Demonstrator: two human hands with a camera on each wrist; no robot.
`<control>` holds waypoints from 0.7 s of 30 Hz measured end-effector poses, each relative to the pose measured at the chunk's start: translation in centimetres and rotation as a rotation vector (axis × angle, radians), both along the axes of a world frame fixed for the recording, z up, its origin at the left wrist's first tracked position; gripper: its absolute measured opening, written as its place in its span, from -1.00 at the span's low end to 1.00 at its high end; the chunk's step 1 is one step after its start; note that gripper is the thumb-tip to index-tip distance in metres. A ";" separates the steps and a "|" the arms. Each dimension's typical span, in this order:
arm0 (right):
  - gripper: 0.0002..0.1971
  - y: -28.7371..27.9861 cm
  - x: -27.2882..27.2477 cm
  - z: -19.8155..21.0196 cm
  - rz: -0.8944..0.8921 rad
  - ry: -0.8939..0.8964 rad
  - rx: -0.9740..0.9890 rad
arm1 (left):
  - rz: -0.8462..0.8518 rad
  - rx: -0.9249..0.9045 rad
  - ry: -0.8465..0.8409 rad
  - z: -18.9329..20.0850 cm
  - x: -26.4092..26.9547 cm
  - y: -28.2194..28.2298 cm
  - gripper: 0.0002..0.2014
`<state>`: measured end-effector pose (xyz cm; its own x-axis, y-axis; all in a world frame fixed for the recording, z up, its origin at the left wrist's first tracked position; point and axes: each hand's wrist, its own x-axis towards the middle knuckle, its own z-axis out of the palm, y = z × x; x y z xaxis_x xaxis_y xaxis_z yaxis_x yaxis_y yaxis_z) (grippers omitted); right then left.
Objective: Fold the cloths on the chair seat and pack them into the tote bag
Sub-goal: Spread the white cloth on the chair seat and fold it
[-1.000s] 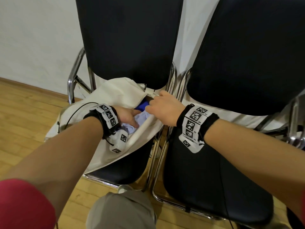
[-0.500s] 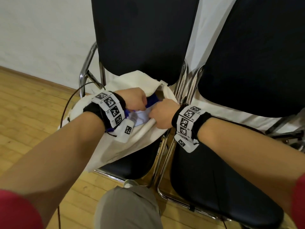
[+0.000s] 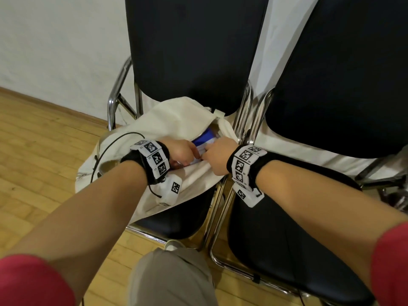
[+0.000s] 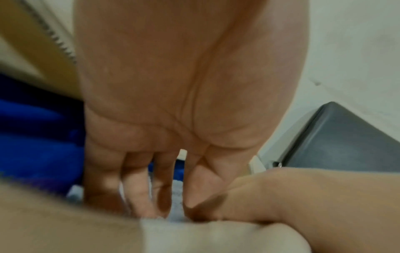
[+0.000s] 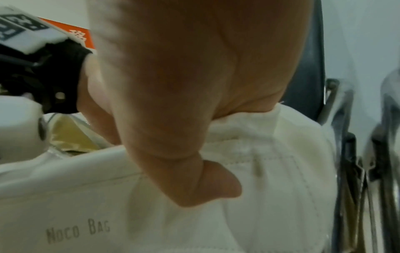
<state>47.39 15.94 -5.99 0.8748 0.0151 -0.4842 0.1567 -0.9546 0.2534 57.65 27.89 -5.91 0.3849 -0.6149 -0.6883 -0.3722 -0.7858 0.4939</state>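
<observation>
The left hand point(image 4: 184, 106) has its fingers point(image 4: 138, 193) straight, pushing a pale cloth point(image 3: 199, 151) down into the tote bag point(image 3: 167, 120). The right hand point(image 3: 217, 156) grips the bag's edge at 3 o'clock, holding it open. The packing step looks nearly done. Next, both hands need to let go gently.

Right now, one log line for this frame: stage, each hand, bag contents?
stage: packing | left hand: inside tote bag, fingers on pale cloth | right hand: grips bag rim | blue cloth: inside bag
</observation>
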 end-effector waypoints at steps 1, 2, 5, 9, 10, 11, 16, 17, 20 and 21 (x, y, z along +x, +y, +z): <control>-0.68 0.0 0.2 -0.2 -0.016 0.025 -0.006 | 0.004 0.003 0.006 -0.3 0.0 -0.1 -0.65; -0.70 0.0 0.3 -0.4 -0.035 0.042 -0.004 | 0.008 0.008 0.007 -0.5 -0.2 -0.1 -0.64; -0.69 -0.3 0.7 -0.5 -0.082 0.079 0.026 | 0.006 0.012 0.011 -0.8 -0.5 -0.7 -0.53; -0.77 -0.6 0.5 -0.5 -0.105 0.074 0.073 | 0.029 0.026 0.007 -1.2 -0.5 -0.9 -0.54; -0.80 -0.6 0.3 -0.6 -0.116 0.053 0.087 | 0.038 0.023 0.010 -1.3 -0.6 -0.8 -0.55; -0.83 -0.6 0.0 -0.8 -0.131 0.026 0.108 | 0.038 0.020 0.015 -1.3 -0.6 -0.6 -0.55; -0.70 -1.1 -1.3 -0.1 -0.190 -0.190 0.312 | 0.062 -0.001 0.001 -0.7 -1.4 0.5 -0.68; -0.65 -1.1 -1.6 0.2 -0.193 -0.220 0.342 | 0.071 -0.007 -0.040 -0.4 -1.6 0.8 -0.69; -0.62 -0.9 -2.7 1.1 -0.188 -0.285 0.381 | 0.110 -0.070 -0.140 0.9 -2.3 1.9 -0.77; -0.64 -0.7 -3.1 1.5 -0.194 -0.295 0.387 | 0.103 -0.087 -0.171 1.3 -2.5 2.2 -0.82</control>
